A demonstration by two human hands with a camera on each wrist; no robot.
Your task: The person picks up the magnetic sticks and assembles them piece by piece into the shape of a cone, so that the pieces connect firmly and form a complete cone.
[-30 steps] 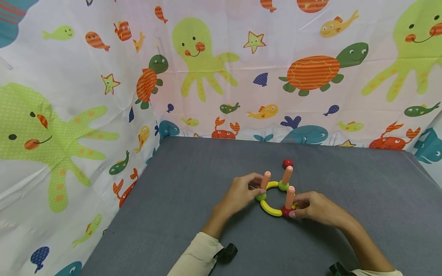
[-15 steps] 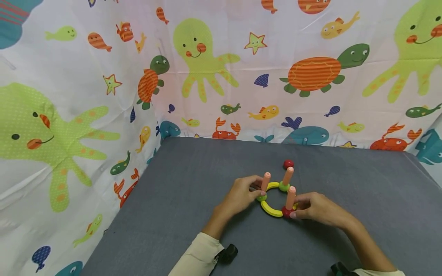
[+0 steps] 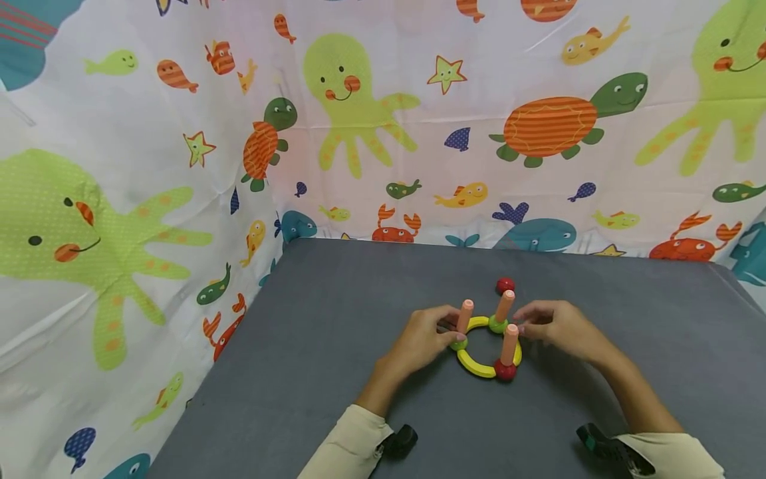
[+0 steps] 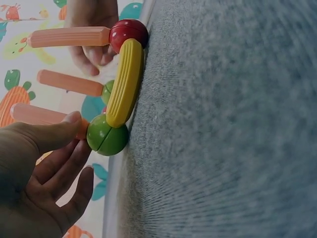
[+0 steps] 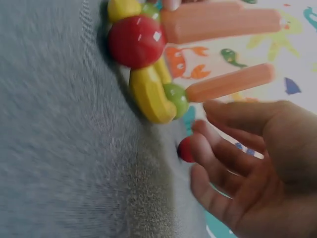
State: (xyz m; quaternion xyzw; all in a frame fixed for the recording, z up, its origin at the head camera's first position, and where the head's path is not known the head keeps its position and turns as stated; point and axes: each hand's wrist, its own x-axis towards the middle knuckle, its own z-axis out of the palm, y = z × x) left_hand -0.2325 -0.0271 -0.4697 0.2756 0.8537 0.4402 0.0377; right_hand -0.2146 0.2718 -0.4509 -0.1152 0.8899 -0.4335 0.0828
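Note:
A toy ring (image 3: 473,365) of yellow curved pieces joined by green and red balls lies on the grey table (image 3: 335,372), with three peach pegs standing up from the balls. My left hand (image 3: 453,326) pinches the left peg (image 3: 465,315) just above its green ball (image 4: 106,136), thumb against the peg (image 4: 34,114). My right hand (image 3: 522,322) hovers with loosely curled fingers beside the back peg (image 3: 504,307) and holds nothing. In the right wrist view its fingers (image 5: 218,148) sit just apart from that peg (image 5: 228,84). The front peg (image 3: 510,339) stands free on a red ball (image 3: 505,370).
A loose red ball (image 3: 505,286) lies on the table just behind the ring, near my right hand's fingertips. A sea-animal printed curtain (image 3: 383,120) closes off the back and left sides. The table's left edge runs diagonally towards me.
My right hand has let go of the front red ball and peg and moved back to beside the back peg. My left hand has stayed on the left peg.

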